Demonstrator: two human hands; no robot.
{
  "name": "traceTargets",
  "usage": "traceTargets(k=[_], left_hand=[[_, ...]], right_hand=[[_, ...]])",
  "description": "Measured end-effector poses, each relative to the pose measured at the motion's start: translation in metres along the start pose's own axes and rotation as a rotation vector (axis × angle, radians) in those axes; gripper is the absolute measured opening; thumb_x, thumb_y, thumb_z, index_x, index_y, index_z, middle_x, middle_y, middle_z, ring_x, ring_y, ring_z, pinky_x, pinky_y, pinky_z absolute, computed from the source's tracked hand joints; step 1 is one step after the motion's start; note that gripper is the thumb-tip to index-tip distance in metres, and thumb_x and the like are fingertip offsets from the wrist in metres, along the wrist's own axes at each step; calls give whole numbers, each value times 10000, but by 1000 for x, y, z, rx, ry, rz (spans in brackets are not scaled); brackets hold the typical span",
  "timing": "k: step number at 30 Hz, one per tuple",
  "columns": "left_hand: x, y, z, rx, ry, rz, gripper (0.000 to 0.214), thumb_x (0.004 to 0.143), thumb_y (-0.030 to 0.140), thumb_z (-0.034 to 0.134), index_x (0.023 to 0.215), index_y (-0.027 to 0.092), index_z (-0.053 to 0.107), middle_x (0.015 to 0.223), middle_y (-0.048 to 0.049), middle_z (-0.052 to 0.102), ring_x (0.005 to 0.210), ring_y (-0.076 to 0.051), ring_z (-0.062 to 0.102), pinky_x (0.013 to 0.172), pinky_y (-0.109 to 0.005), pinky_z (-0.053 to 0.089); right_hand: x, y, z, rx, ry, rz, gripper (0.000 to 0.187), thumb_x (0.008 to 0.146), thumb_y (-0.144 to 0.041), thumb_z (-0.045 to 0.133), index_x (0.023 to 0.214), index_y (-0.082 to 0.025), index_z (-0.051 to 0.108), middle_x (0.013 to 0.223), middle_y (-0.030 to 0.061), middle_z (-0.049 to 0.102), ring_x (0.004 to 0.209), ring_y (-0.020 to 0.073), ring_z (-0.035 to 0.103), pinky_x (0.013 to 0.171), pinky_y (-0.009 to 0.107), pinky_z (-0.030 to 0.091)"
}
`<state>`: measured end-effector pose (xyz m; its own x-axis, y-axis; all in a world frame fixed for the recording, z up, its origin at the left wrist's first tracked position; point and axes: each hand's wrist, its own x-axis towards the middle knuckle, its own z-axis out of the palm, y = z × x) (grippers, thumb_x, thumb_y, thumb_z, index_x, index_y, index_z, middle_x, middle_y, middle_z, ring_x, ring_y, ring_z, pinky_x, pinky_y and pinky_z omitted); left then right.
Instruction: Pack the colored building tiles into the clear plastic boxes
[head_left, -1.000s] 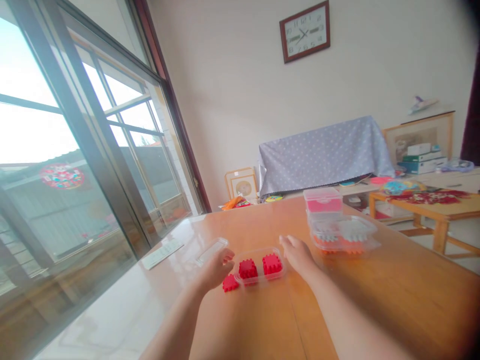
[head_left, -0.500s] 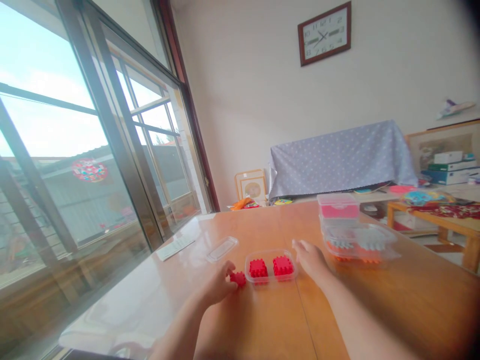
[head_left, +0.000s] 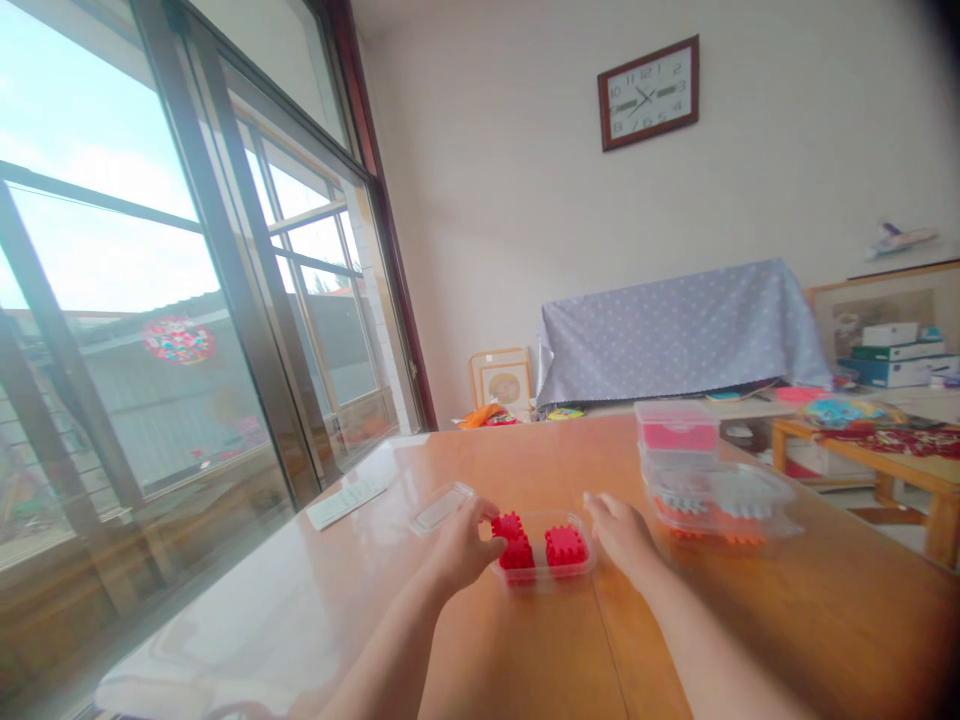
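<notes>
Between the thumb and fingers of my left hand (head_left: 469, 545) is a red toothed block (head_left: 506, 526), held over the left side of a clear plastic container (head_left: 551, 573). Beneath it lies a stack of similar red blocks (head_left: 517, 555), partly covered by the held one. A second red stack (head_left: 566, 545) sits in the container's right half. My right hand (head_left: 621, 530) is beside the container's right rim, fingers stretched out and holding nothing; whether it touches the rim I cannot tell.
A clear lid (head_left: 442, 507) and a paper sheet (head_left: 346, 502) lie on the wooden table (head_left: 540, 660) to the left. On the right are a clear container with grey and orange pieces (head_left: 724, 515) and a lidded box with pink contents (head_left: 677, 435).
My left hand has carried the red block from the table beside the container up and right, over the left stack. My right hand has stayed by the right rim.
</notes>
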<state>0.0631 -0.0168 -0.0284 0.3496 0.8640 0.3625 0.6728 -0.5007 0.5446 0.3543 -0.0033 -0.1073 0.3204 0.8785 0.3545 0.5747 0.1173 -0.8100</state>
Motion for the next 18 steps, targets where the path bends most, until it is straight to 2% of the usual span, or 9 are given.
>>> traceTargets(k=[4, 7, 13, 18], left_hand=[[-1, 22, -1, 101, -95, -94, 341, 706, 178, 670, 1043, 225, 660, 1118, -49, 704, 1064, -253, 623, 903, -355, 473], [-5, 35, -7, 145, -120, -106, 355, 710, 185, 670, 1062, 228, 668, 1137, -51, 704, 1068, -267, 617, 914, -375, 460], [-14, 48, -12, 216, -145, 19, 256, 810, 203, 578, 1021, 270, 706, 1064, -25, 728, 1074, -272, 591, 923, -394, 445], [-20, 51, -14, 281, -194, 144, 251, 887, 235, 513, 955, 311, 742, 1011, 3, 747, 1082, -263, 572, 948, -399, 422]], right_hand=[[-1, -2, -1, -1, 0, 13, 498, 946, -587, 378, 617, -235, 503, 542, -11, 571, 542, 160, 494, 548, 284, 267], [-1, -4, -2, -7, -6, 10, 495, 946, -581, 381, 609, -236, 491, 537, -13, 566, 540, 159, 491, 547, 286, 262], [0, -5, -2, -3, 1, 2, 488, 935, -579, 400, 611, -233, 515, 553, -12, 581, 551, 161, 498, 555, 280, 285], [0, -3, 0, 34, -50, 5, 425, 898, -565, 462, 687, -228, 614, 605, -2, 641, 602, 179, 570, 581, 274, 346]])
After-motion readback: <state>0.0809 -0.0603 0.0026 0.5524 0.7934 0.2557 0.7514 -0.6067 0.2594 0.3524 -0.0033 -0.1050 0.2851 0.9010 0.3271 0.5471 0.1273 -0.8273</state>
